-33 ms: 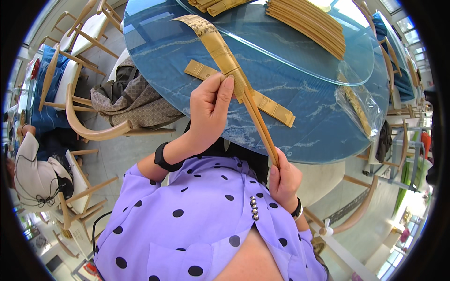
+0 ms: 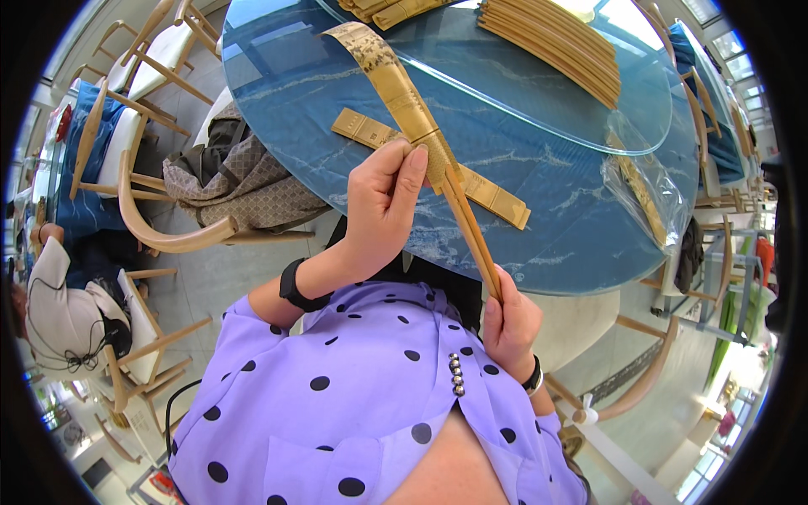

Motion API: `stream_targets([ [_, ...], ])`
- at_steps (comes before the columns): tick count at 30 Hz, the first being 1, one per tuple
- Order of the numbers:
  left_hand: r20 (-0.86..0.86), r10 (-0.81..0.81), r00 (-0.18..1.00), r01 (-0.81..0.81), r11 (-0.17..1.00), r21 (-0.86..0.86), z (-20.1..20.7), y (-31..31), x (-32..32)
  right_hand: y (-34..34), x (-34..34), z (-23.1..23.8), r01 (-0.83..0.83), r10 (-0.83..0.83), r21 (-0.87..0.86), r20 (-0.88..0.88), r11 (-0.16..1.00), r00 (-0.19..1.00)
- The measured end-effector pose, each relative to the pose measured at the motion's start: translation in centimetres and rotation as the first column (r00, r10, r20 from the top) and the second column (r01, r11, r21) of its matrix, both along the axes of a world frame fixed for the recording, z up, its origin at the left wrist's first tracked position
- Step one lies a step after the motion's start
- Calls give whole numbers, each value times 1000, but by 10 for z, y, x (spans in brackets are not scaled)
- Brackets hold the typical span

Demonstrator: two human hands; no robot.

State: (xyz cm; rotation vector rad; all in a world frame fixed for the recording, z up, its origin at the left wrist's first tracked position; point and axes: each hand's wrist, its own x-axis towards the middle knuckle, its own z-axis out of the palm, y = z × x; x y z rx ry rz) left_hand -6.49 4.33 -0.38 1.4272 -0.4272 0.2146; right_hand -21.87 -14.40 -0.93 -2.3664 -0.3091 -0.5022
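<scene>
My left grip point(image 2: 383, 202) pinches a gold chopstick sleeve point(image 2: 405, 99); my right grip point(image 2: 512, 326) pinches wooden chopsticks point(image 2: 473, 231) protruding from it.

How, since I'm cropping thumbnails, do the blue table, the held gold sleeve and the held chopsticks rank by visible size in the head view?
1. Blue table
2. Held gold sleeve
3. Held chopsticks, counting only the part that shows
</scene>
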Motion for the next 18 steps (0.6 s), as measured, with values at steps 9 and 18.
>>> stream_targets([
  [9,-227,-71,971,80,996,32,17,5,10,-1,1,2,-51,51,-24,-8,998,999],
  [18,-292,-89,952,81,996,-39,3,-3,-7,1,4,2,-50,51,-45,25,998,998],
])
